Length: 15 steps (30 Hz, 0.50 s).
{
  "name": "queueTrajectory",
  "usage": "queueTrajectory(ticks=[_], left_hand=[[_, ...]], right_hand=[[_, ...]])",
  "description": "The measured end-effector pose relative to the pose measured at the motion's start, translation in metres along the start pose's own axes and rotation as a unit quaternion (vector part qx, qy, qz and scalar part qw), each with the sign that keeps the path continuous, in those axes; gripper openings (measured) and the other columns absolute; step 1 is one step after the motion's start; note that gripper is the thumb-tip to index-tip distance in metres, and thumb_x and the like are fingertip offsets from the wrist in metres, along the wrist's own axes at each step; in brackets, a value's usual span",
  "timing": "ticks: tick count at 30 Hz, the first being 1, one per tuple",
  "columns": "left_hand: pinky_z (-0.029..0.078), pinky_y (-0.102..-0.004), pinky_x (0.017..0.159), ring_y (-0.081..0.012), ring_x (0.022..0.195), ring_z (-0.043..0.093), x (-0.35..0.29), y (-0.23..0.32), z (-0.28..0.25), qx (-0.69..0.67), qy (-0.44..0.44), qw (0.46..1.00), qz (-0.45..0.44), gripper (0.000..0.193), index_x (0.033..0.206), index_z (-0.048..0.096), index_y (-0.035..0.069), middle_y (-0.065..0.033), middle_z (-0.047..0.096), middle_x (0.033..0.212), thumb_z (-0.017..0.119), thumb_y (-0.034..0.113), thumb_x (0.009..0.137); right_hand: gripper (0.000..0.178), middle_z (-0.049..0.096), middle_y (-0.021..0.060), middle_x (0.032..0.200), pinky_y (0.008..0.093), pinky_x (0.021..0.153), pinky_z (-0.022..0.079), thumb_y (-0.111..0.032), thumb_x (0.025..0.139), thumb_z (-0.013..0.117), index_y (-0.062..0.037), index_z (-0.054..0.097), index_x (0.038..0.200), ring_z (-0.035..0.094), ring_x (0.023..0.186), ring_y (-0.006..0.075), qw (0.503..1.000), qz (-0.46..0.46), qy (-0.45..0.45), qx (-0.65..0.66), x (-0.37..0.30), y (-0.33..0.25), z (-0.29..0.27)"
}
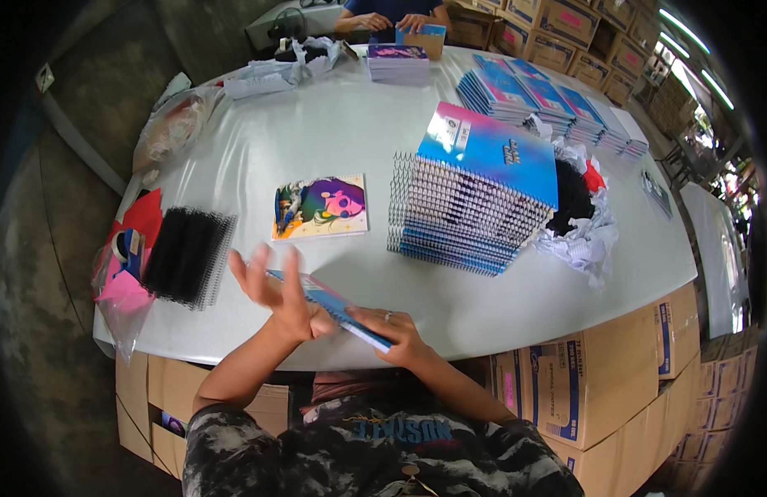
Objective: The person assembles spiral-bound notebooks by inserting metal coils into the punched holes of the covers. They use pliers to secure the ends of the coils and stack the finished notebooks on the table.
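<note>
Close to the table's near edge, my right hand (391,333) grips a thin blue-and-pink notebook (338,308), held tilted with its edge toward me. My left hand (282,300) is at the notebook's left side, slightly blurred, fingers spread and raised; whether its thumb touches the spine I cannot tell. Beyond the hands lies a notebook with a colourful illustrated cover (343,207), and on it rests a small tool like pliers (290,209). To the right rises a tall stack of spiral-bound blue-and-pink notebooks (491,161). A bundle of black wire spirals (188,257) lies at the left.
A blue tape dispenser (131,250) sits on red and pink material by the left edge. Crumpled white paper (586,248) surrounds black spirals at right. More notebook stacks (524,95) stand far right. Across the table, another person's hands (412,22) hold a notebook. Cardboard boxes (599,381) flank me.
</note>
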<state>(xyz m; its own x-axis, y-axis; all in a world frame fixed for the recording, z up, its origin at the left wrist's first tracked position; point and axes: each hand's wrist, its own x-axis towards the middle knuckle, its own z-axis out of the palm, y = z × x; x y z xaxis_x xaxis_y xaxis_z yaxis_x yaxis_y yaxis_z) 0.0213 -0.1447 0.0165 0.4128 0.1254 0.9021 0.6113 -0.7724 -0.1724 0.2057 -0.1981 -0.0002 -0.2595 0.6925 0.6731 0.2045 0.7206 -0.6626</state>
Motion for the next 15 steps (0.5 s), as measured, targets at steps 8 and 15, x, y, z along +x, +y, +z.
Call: queueTrajectory(ticks=[8, 15], left_hand=[[0.006, -0.0648, 0.101, -0.0523, 0.129, 0.012, -0.003, 0.011, 0.001, 0.017, -0.043, 0.997, 0.067, 0.109, 0.130, 0.029, -0.009, -0.0329, 0.015, 0.140, 0.028, 0.082, 0.071], [0.011, -0.0658, 0.098, -0.0480, 0.124, 0.025, -0.030, 0.040, 0.008, -0.118, -0.052, 0.989, 0.078, 0.094, 0.131, 0.034, 0.002, -0.0269, 0.033, 0.132, 0.043, 0.075, 0.073]], right_hand=[[0.051, 0.062, 0.0135, 0.108, 0.0341, 0.076, 0.052, 0.004, 0.061, 0.061, -0.0035, 0.059, 0.112, 0.062, 0.096, 0.0283, 0.999, -0.028, 0.026, -0.008, 0.001, 0.010, 0.009], [0.044, 0.063, 0.0147, 0.106, 0.0348, 0.076, 0.051, 0.003, 0.070, 0.062, -0.0030, 0.058, 0.113, 0.064, 0.092, 0.0283, 0.994, 0.063, 0.070, 0.058, 0.005, 0.011, 0.012]])
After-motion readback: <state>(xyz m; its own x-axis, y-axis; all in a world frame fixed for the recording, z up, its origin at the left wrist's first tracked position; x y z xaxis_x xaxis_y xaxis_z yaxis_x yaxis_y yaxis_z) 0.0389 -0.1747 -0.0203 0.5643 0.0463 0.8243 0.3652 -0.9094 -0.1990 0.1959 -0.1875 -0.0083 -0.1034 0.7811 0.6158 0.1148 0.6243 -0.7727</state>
